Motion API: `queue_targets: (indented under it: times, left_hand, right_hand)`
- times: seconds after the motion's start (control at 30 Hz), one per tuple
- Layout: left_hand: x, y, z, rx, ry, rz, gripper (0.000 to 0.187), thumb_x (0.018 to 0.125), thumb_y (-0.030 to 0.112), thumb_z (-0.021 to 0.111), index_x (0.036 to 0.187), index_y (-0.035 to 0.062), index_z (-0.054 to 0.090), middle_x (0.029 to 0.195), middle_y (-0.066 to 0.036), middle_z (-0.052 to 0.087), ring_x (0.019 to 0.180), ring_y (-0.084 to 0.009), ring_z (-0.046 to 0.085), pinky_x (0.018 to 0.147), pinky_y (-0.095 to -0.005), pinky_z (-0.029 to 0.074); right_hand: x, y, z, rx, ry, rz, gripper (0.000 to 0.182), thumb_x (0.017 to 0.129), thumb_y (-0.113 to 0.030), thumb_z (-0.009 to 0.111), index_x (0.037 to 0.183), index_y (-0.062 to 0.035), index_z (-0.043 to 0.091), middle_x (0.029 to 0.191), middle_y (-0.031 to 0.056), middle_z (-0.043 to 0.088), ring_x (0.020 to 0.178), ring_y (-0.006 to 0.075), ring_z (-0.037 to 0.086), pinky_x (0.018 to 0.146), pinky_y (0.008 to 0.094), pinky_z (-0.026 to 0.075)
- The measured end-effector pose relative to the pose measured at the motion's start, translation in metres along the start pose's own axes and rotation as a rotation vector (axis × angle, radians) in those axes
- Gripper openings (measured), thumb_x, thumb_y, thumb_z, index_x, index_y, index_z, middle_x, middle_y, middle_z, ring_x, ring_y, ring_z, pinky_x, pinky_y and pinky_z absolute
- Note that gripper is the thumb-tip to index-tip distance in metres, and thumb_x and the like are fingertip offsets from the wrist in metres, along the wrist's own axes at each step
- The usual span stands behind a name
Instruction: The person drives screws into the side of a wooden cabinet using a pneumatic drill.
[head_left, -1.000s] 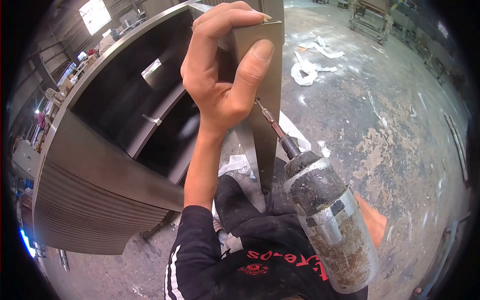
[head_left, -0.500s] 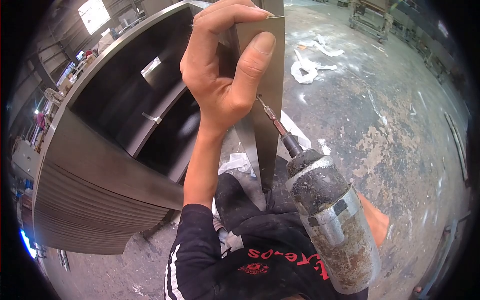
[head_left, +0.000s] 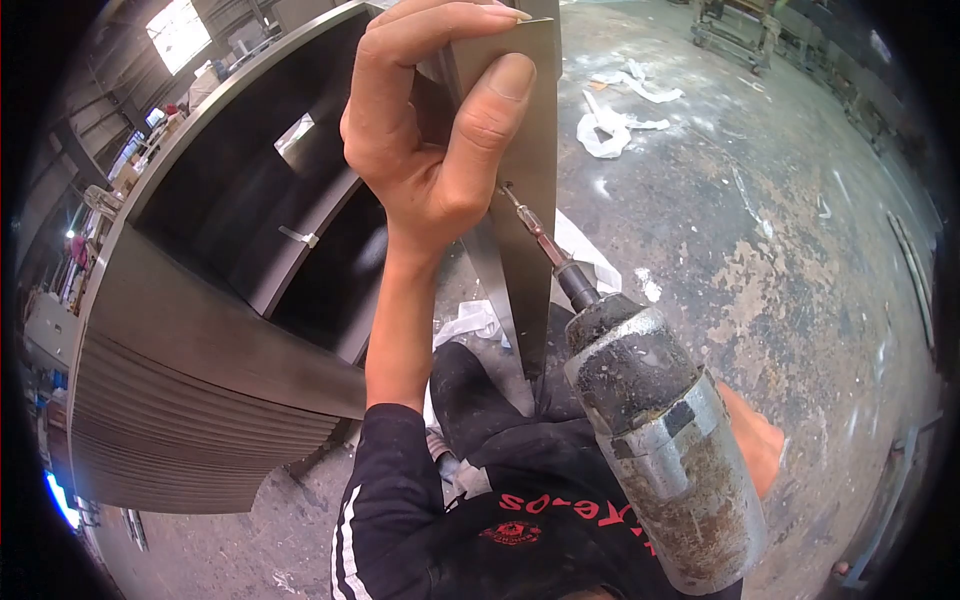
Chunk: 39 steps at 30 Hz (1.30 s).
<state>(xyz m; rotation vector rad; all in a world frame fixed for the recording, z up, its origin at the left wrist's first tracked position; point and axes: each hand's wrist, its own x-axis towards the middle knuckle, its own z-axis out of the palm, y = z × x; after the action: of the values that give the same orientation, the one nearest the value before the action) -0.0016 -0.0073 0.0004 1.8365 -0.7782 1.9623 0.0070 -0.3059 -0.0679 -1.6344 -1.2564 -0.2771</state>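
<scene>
Thumb and curled fingers of my left hand (head_left: 440, 120) close on the upper part of a grey metal panel (head_left: 530, 130), which stands upright. A worn power screwdriver (head_left: 670, 440) points up and left, its bit tip at a small screw or hole in the panel, just below my left thumb; whether they touch is unclear. My right hand (head_left: 752, 440) is behind the tool's body and holds it. Only its wrist side shows, and its fingers are hidden.
A large dark metal cabinet (head_left: 225, 350) with a ribbed lower side and an open, shelved interior fills the left. White wrapping scraps (head_left: 605, 130) lie on the stained concrete floor (head_left: 700, 210). A wheeled cart (head_left: 735, 35) stands at the back right.
My left hand and the panel's top have shifted slightly left and up in view. The screwdriver's tip has moved left with them, still at the same spot on the panel.
</scene>
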Motion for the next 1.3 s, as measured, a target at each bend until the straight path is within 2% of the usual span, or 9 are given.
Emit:
queue_targets:
  times: [0.2, 0.53, 0.67, 0.77, 0.9, 1.0, 1.1, 1.2, 1.3]
  left_hand:
    - [0.000, 0.000, -0.006, -0.019, -0.003, -0.002, 0.028, 0.089, 0.000, 0.062, 0.116, -0.0046, 0.057, 0.110, -0.025, 0.066, 0.100, -0.0242, 0.066, 0.092, -0.0346, 0.051]
    - [0.000, 0.000, -0.013, -0.031, -0.014, 0.011, 0.028, 0.088, 0.000, 0.062, 0.115, -0.0033, 0.056, 0.111, -0.025, 0.066, 0.100, -0.0246, 0.065, 0.091, -0.0342, 0.051]
    - [0.000, 0.000, -0.007, -0.074, 0.009, -0.010, 0.027, 0.088, 0.000, 0.062, 0.115, -0.0037, 0.056, 0.111, -0.025, 0.066, 0.100, -0.0247, 0.065, 0.091, -0.0346, 0.051]
    - [0.002, 0.005, -0.007, -0.022, -0.048, -0.020, 0.028, 0.088, 0.001, 0.062, 0.115, -0.0042, 0.056, 0.110, -0.025, 0.065, 0.100, -0.0251, 0.065, 0.091, -0.0351, 0.051]
    - [0.001, 0.006, 0.007, -0.257, 0.108, -0.072, 0.033, 0.084, -0.001, 0.068, 0.115, -0.0041, 0.059, 0.110, -0.016, 0.066, 0.097, -0.0185, 0.062, 0.086, -0.0285, 0.049]
    - [0.003, 0.019, 0.009, -0.270, 0.154, -0.192, 0.025, 0.082, -0.001, 0.069, 0.106, -0.0040, 0.064, 0.106, -0.016, 0.067, 0.099, -0.0192, 0.062, 0.086, -0.0296, 0.048]
    - [0.000, 0.005, -0.001, -0.106, 0.083, -0.090, 0.026, 0.082, 0.001, 0.071, 0.107, -0.0042, 0.064, 0.106, -0.016, 0.067, 0.099, -0.0206, 0.063, 0.088, -0.0306, 0.049]
    - [0.001, 0.004, -0.006, -0.012, -0.032, -0.028, 0.029, 0.089, -0.002, 0.060, 0.117, -0.0079, 0.056, 0.112, -0.024, 0.065, 0.103, -0.0251, 0.064, 0.094, -0.0357, 0.051]
    - [0.002, 0.006, -0.005, -0.002, -0.032, -0.030, 0.028, 0.089, -0.002, 0.060, 0.116, -0.0073, 0.057, 0.112, -0.024, 0.065, 0.102, -0.0248, 0.064, 0.094, -0.0355, 0.051]
  right_hand:
    - [-0.001, 0.006, 0.007, 0.107, 0.028, -0.017, 0.016, 0.074, -0.002, 0.070, 0.087, 0.0065, 0.066, 0.086, 0.0178, 0.069, 0.066, 0.0264, 0.069, 0.055, 0.0320, 0.051]
    - [-0.008, 0.013, 0.010, 0.066, 0.011, -0.075, 0.020, 0.073, -0.003, 0.071, 0.090, 0.0064, 0.068, 0.088, 0.0184, 0.070, 0.067, 0.0264, 0.070, 0.057, 0.0326, 0.053]
    - [-0.008, 0.011, 0.008, 0.038, -0.019, -0.055, 0.022, 0.072, -0.004, 0.072, 0.091, 0.0063, 0.069, 0.088, 0.0182, 0.071, 0.068, 0.0262, 0.071, 0.059, 0.0331, 0.055]
    - [0.006, -0.010, 0.001, 0.011, -0.059, 0.021, 0.023, 0.071, -0.005, 0.073, 0.091, 0.0061, 0.070, 0.087, 0.0174, 0.071, 0.068, 0.0258, 0.071, 0.059, 0.0333, 0.055]
    - [0.003, -0.002, 0.015, 0.112, 0.012, -0.003, 0.023, 0.070, -0.005, 0.073, 0.090, 0.0057, 0.071, 0.087, 0.0167, 0.071, 0.067, 0.0256, 0.071, 0.059, 0.0331, 0.055]
    - [0.003, -0.007, 0.009, 0.116, 0.026, -0.009, 0.022, 0.070, -0.005, 0.073, 0.090, 0.0054, 0.071, 0.087, 0.0165, 0.071, 0.067, 0.0255, 0.071, 0.059, 0.0328, 0.055]
    - [0.008, -0.014, 0.011, 0.128, 0.055, -0.005, 0.022, 0.070, -0.006, 0.073, 0.089, 0.0053, 0.071, 0.087, 0.0165, 0.071, 0.068, 0.0254, 0.072, 0.059, 0.0327, 0.055]
    - [0.007, -0.012, 0.012, 0.127, 0.078, -0.020, 0.022, 0.070, -0.006, 0.073, 0.089, 0.0054, 0.071, 0.087, 0.0166, 0.071, 0.068, 0.0254, 0.072, 0.059, 0.0327, 0.055]
    - [0.008, -0.013, 0.012, 0.130, 0.084, -0.019, 0.023, 0.070, -0.005, 0.074, 0.090, 0.0056, 0.070, 0.087, 0.0166, 0.071, 0.068, 0.0255, 0.072, 0.059, 0.0327, 0.055]
